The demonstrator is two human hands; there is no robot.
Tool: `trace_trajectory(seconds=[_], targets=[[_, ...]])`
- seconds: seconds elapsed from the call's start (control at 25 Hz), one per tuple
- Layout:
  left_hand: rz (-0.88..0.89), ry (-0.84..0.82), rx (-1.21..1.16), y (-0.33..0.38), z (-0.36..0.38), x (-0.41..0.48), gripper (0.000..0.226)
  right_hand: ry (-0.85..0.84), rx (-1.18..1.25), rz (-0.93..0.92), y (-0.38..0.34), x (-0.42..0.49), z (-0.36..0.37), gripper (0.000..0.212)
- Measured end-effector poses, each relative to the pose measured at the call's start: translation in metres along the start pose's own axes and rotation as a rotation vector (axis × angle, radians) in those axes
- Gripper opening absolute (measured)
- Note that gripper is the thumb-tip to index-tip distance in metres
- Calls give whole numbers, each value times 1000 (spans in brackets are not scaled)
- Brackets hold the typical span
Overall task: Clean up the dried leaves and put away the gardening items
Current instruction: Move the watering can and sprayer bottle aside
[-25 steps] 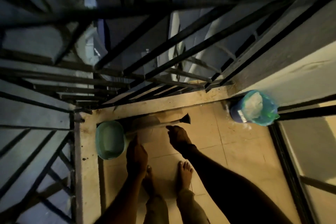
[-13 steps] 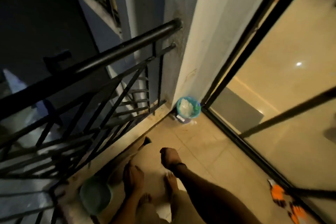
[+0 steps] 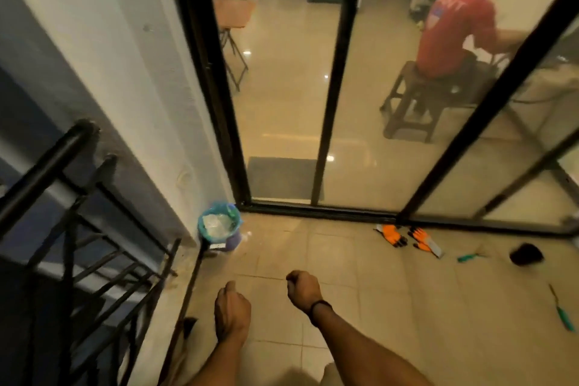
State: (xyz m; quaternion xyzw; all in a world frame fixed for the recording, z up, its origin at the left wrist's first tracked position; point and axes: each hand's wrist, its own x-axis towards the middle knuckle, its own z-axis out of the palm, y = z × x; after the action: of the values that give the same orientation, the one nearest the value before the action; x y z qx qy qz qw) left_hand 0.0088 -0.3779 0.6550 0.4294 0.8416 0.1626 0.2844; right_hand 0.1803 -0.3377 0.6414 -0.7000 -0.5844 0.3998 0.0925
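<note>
My left hand (image 3: 232, 310) hangs over the balcony tiles with fingers loosely curled, holding nothing. My right hand (image 3: 302, 288) is balled into a fist a little ahead of it, with nothing visible in it. A small purple bin (image 3: 219, 227) lined with a blue-green bag stands in the corner ahead left. Two orange gloves (image 3: 393, 235) lie by the door track to the right. Past the gloves lies a green-handled tool (image 3: 468, 257), and another green-handled tool (image 3: 564, 316) is at the far right. A dark round object (image 3: 526, 254) sits near them.
A black metal railing (image 3: 47, 172) closes the left side. A thin dark stick (image 3: 191, 285) leans along the ledge beside it. Black-framed glass sliding doors (image 3: 329, 103) stand ahead; behind them a person in a red shirt (image 3: 454, 25) sits on a stool.
The view swung up and right from the railing corner to the glass doors. Both hands lifted away from the floor by the green tub and now hang in front of me.
</note>
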Motion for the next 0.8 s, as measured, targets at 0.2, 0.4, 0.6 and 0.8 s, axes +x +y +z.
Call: trace_trajectory(seconds=[0.2,0.4,0.6,0.8], targets=[[224,-168,98,122,81,-25,43,195,169,198,109,4,-95,30],[451,-341,191,225,185,-71,49,343,331,413,223,-15,-177,30],[658,-495,280,323,266,-128,45,471,471,644,320,-36,-241,29],[899,-620,427,422,350,-149,42,646,691,869,394,-41,-292,27]])
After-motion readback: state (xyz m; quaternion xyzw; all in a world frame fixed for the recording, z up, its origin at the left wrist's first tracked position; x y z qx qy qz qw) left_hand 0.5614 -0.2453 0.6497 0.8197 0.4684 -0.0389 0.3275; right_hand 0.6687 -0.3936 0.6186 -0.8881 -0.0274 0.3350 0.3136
